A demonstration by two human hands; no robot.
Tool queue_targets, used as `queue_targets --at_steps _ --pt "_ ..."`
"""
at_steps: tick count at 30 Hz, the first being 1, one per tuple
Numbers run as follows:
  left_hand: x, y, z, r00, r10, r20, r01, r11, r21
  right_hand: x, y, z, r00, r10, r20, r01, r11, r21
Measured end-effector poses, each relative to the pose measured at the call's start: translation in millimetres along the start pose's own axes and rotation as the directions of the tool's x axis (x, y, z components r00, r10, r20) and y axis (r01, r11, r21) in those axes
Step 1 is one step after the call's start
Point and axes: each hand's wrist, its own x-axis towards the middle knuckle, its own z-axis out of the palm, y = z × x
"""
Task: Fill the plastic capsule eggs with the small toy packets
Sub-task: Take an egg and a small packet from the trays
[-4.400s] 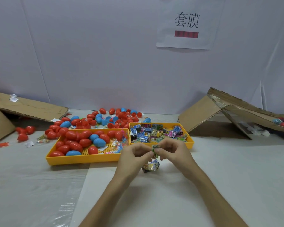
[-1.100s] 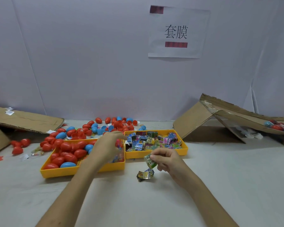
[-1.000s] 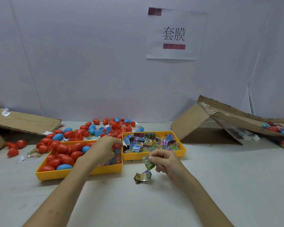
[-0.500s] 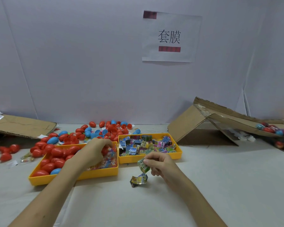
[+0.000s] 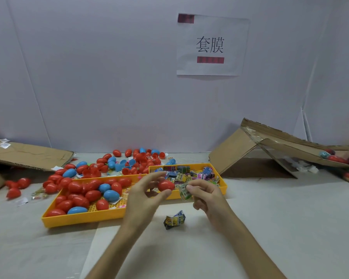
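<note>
Left grip (image 5: 143,194): egg (image 5: 166,185); right grip (image 5: 208,196): packet (image 5: 184,191)

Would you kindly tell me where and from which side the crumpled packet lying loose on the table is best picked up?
Probably from above, pinching the crumpled packet across its raised ridge: it lies alone on the table, with no flat edge to slide under. The left hand holds a red egg and the right hand pinches a green packet, so free one first.

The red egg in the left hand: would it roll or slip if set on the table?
Probably rolls: the red egg is rounded, with no flat base. Likely slippery, given its glossy shell. Probably light: the left hand holds it by fingertips alone.
</note>
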Motion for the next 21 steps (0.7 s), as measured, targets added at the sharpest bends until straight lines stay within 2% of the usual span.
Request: queue_targets --at_steps 3,6,13,16,21 --pt "-9 -3 9 0.998 -0.038 -0.044 0.035 0.997 -0.065 0 0 -1 1.000 0.002 -0.020 -0.002 1.000 0.026" --pt "-15 -5 9 0.999 -0.029 -0.046 0.026 0.998 -0.052 1 1 -1 0.999 -0.010 -0.035 0.011 1.000 0.028" --pt "-22 -1 9 0.999 -0.049 -0.015 0.047 0.995 -0.089 0 4 1 0.999 -0.022 0.030 0.022 1.000 0.002" --pt "-23 -1 11 0.999 -0.050 0.017 0.052 0.989 -0.136 0 6 3 0.999 -0.032 0.014 0.032 0.999 -0.025" --pt "-21 1 9 0.996 -0.086 -0.022 0.079 0.974 -0.211 0 4 1 0.998 -0.050 -0.030 0.048 0.997 -0.056"
